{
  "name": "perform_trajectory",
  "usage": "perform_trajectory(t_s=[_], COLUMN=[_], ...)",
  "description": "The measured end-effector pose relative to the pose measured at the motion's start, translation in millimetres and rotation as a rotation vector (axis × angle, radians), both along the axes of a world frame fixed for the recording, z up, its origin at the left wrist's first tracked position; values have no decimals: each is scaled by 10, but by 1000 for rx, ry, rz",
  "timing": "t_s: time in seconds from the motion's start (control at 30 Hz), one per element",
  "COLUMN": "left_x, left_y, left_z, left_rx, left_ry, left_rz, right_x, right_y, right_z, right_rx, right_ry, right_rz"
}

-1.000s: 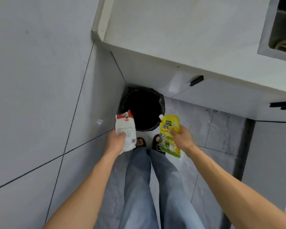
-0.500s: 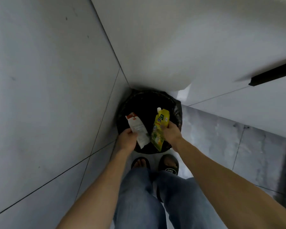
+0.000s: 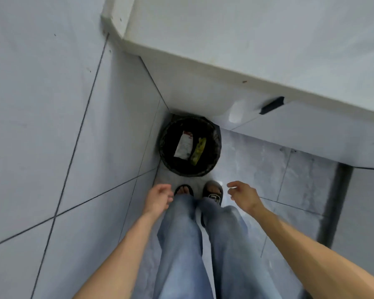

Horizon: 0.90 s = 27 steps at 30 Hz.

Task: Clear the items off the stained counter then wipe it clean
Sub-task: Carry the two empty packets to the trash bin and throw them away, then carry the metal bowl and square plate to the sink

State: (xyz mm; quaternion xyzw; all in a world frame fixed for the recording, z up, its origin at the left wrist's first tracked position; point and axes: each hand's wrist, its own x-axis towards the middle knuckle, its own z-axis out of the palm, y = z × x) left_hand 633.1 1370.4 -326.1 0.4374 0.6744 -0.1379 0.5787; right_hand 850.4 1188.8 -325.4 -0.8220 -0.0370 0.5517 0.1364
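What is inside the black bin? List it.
The black bin holds a white packet and a yellow pouch, side by side. Anything beneath them is hidden.

We look down into a narrow corner. On our left a wall [image 3: 52, 126] of large pale grey tiles runs down to the floor [image 3: 279, 169], which is laid in mottled grey tiles with thin dark joints. Ahead and to the right stand white cabinets [image 3: 203, 100], their doors [image 3: 311, 130] fitted with black handles [image 3: 272, 105]. The light is soft and even, with a faint sheen on the floor near the cabinet foot.
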Motion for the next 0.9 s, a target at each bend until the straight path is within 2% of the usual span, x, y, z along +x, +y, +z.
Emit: perform_trajectory(t_s=[0.27, 0.47, 0.7, 0.9], left_x=[-472, -668, -838, -600], left_y=[-398, -529, -422, -195], left_z=[1592, 2252, 2574, 2588], left_rx=[43, 50, 26, 52], left_ry=[42, 60, 139, 159], left_rz=[-293, -591, -816, -1099], right_x=[-110, -266, -724, -1589], right_y=[-1050, -1654, -2124, -2480], right_z=[1636, 2278, 2600, 2754], right_rx=[-57, -59, -70, -73], right_ry=[-64, -133, -160, -181], right_rz=[62, -2, -262, -627])
